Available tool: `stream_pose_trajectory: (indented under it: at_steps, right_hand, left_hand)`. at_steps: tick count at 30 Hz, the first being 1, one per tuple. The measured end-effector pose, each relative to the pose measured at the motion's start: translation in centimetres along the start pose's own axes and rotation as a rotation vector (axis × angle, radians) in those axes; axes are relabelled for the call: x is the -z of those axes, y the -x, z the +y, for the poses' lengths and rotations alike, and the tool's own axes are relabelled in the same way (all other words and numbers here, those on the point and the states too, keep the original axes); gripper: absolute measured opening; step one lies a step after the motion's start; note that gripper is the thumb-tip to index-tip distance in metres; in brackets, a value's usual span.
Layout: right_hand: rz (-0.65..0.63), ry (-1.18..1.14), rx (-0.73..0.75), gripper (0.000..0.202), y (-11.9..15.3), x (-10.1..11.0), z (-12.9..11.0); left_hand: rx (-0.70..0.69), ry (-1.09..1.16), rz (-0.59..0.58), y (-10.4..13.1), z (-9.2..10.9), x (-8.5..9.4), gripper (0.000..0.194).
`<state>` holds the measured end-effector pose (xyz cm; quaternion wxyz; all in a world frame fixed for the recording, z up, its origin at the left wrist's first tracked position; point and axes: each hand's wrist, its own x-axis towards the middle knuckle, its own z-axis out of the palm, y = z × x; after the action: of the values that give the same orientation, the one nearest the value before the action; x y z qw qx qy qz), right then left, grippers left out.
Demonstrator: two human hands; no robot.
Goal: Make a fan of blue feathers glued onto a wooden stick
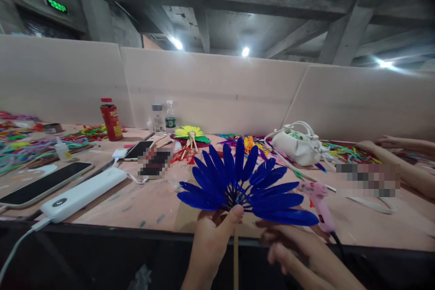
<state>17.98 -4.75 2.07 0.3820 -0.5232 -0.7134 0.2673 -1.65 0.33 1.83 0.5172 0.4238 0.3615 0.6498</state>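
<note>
A fan of deep blue feathers spreads in front of me, its dark quills gathered at the base. My left hand is closed around that base, with the thumb pressed over the front. A thin wooden stick runs down from beneath the fan. My right hand is just below the right-side feathers, somewhat blurred, with thumb and fingers apart and nothing seen in it. Close by on the right lies a pink hot glue gun, its cord trailing off the table edge. A brown board is partly hidden behind the fan.
On the left are a white power bank, phones and a glue bottle. Further back stand a red bottle, clear bottles, a yellow feather flower and a white handbag. Another person's arms reach in at right.
</note>
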Motion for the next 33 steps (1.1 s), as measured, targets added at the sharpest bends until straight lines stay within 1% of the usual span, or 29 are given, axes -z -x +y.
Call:
stream_pose_trajectory:
  at_steps: [2,4,5,8,10,12,15,18,21,23,25,27,28,30,33]
  right_hand:
    - [0.075,-0.070,-0.057,0.050,-1.4,-1.4,-0.3]
    - [0.129,-0.247,-0.135,0.059,-2.5,-2.8,-0.6]
    - [0.165,-0.361,-0.166,0.060,-2.9,-3.4,-0.8]
    - [0.322,-0.666,-0.201,0.054,-3.6,-4.8,-1.2]
    - [0.394,-0.760,-0.189,0.048,-3.7,-5.3,-1.2]
    - [0.437,-0.774,-0.187,0.044,-3.7,-5.6,-1.0]
    - [0.478,-0.771,-0.204,0.043,-3.6,-6.0,-0.5]
    - [0.475,-0.785,-0.192,0.045,-3.4,-6.4,-0.6]
    - [0.445,-0.804,-0.171,0.045,-3.3,-6.6,-1.2]
    - [0.428,-0.814,-0.167,0.046,-3.2,-6.7,-1.7]
    - [0.431,-0.839,-0.159,0.046,-3.2,-6.8,-2.1]
    - [0.462,-0.874,-0.154,0.043,-3.3,-6.9,-2.4]
    - [0.481,-0.893,-0.155,0.043,-3.3,-7.0,-2.5]
    - [0.517,-0.925,-0.163,0.043,-3.4,-7.2,-2.5]
    - [0.550,-0.912,-0.188,0.043,-3.5,-7.5,-2.5]
  left_hand:
    - [-0.020,0.019,-0.029,0.1,-0.2,-0.4,0.031]
    - [-0.013,0.003,-0.101,0.2,-0.4,-0.5,0.029]
    - [0.003,-0.027,-0.143,0.3,-0.5,-0.5,0.028]
    - [0.040,-0.241,-0.203,0.6,-0.4,-0.1,0.021]
    - [0.010,-0.406,-0.215,0.7,-0.3,0.4,0.016]
    - [-0.040,-0.491,-0.216,0.8,-0.2,0.8,0.014]
    - [-0.058,-0.476,-0.215,0.8,-0.1,1.0,0.024]
    - [-0.043,-0.447,-0.236,0.8,-0.1,0.8,0.028]
    - [-0.046,-0.530,-0.181,0.9,-0.1,0.7,0.030]
    - [-0.036,-0.580,-0.174,0.9,0.0,0.7,0.025]
    - [-0.017,-0.561,-0.225,0.9,0.0,0.8,0.018]
    - [-0.018,-0.526,-0.259,0.9,-0.1,0.9,0.016]
    - [-0.037,-0.511,-0.257,1.0,-0.2,1.0,0.017]
    - [-0.114,-0.458,-0.217,1.1,-0.4,1.1,0.022]
    - [-0.244,-0.327,-0.104,1.3,-0.6,1.2,0.025]
